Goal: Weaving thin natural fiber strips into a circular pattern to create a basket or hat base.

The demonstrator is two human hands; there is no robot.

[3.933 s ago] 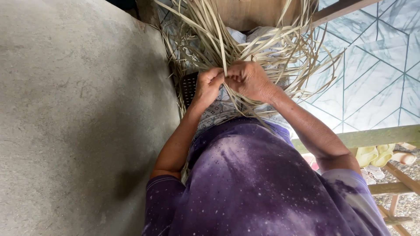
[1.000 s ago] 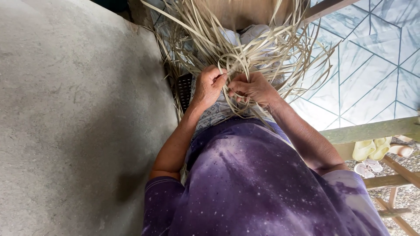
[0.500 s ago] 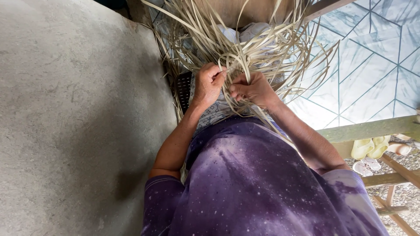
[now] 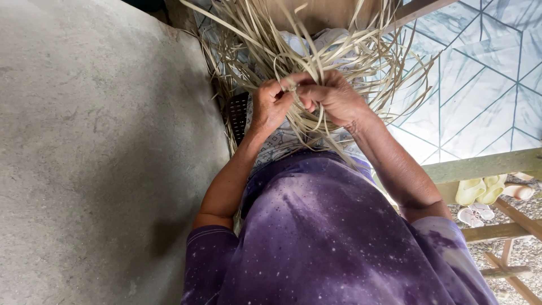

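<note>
we look down from our own head at our two bare hands, which meet close together in front of our chest. our left hand (image 4: 272, 104) is curled shut, its fingers pinching a few of the long, pale, dry straw-coloured plant strips (image 4: 339, 53) at the spot where they cross. our right hand (image 4: 334, 97) is closed too, its fingers folded around neighbouring strips and touching the left hand's fingertips. the strips are held right between the two hands, and from there they fan outward in a loose tangle, arching up and to the right and trailing down over our lap. under them lies a light patterned cloth (image 4: 285, 141) across our legs, and just left of it we see the edge of a dark woven seat (image 4: 238, 116). our forearms run back to a purple speckled shirt (image 4: 322, 237). a rough grey concrete wall (image 4: 96, 152) fills the left side. to the right is a pale blue tiled floor with a geometric pattern (image 4: 485, 73), then weathered wooden rails (image 4: 485, 165), with pale yellow sandals (image 4: 480, 189) beyond them on gravel.
</note>
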